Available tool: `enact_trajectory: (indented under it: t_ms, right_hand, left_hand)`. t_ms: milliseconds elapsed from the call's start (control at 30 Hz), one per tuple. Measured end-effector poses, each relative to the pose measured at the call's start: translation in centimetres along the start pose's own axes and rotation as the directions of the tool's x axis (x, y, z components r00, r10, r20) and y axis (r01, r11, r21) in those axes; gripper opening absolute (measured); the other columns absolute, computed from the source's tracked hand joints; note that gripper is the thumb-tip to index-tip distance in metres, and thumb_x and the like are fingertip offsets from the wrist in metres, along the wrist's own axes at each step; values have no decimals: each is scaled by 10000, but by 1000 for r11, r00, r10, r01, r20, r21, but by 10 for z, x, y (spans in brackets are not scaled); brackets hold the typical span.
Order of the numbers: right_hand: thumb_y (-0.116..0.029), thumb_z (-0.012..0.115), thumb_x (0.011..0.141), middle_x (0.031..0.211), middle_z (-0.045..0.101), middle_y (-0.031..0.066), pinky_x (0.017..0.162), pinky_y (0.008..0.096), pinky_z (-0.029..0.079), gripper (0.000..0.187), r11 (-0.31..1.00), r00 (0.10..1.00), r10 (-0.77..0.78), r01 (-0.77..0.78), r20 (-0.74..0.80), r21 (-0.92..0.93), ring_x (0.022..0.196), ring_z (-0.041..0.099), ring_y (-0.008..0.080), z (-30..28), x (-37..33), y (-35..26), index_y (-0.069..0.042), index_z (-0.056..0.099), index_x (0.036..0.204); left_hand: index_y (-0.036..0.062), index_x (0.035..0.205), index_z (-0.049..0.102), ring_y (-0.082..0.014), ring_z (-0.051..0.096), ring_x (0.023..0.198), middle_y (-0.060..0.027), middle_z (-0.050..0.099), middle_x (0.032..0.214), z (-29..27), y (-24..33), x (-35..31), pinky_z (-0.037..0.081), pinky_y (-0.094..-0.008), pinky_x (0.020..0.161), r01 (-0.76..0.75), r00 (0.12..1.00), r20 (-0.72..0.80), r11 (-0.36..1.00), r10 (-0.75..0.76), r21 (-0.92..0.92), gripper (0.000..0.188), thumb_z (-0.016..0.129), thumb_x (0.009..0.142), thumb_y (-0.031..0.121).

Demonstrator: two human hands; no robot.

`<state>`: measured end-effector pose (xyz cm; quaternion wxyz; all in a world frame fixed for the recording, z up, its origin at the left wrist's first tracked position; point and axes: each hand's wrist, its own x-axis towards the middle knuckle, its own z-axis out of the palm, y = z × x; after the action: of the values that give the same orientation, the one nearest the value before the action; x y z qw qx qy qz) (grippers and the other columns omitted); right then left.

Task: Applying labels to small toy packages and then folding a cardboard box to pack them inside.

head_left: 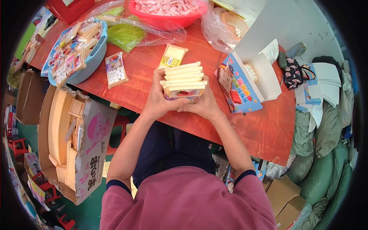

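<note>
Both hands grip one stack of several flat, cream-coloured tray packs point(184, 81), set on edge side by side, with a printed face toward me. My left hand point(161, 99) wraps the stack's left side, its thumb across the front. On the right side my right hand point(205, 104) closes round it, the thumbs almost meeting below. Just behind the stack lies a single tray pack with a yellow label point(171, 57). To the left, another tray pack point(116, 70) with white pieces showing lies flat. An open blue printed box point(242, 86) stands to the right.
A blue basin point(100, 51) heaped with tray packs sits far left. At the back are a red basin point(168, 23) of pink wrapped pieces and a bag of green shreds point(126, 35). Below left, a cardboard carton point(90, 153) holds empty trays. Green sacks point(322, 172) lie right.
</note>
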<state>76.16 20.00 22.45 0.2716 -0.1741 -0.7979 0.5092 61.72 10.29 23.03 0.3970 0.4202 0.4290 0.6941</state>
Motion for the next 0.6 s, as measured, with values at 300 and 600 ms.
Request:
enact_trajectory:
  t_ms: [300,600]
  right_hand:
    - [-383,890,521,1368,340,200,1039,425,339,1293,997,978,72,-69,194,-21,1267,387,342,0,-9,31,-39,-3,1390]
    - [-377,908,476,1245,453,188,983,397,394,1136,959,982,-112,147,152,-244,1161,491,307,-2,-23,27,-17,218,1303]
  left_hand:
    - [39,1333,75,-282,381,1261,-198,354,1333,-8,-37,-5,342,-408,1033,52,993,91,976,-73,212,1116,853,611,383]
    - [9,1251,246,-238,483,1156,-136,471,1232,-21,-55,-33,404,-357,960,187,969,101,937,-225,296,928,871,603,237]
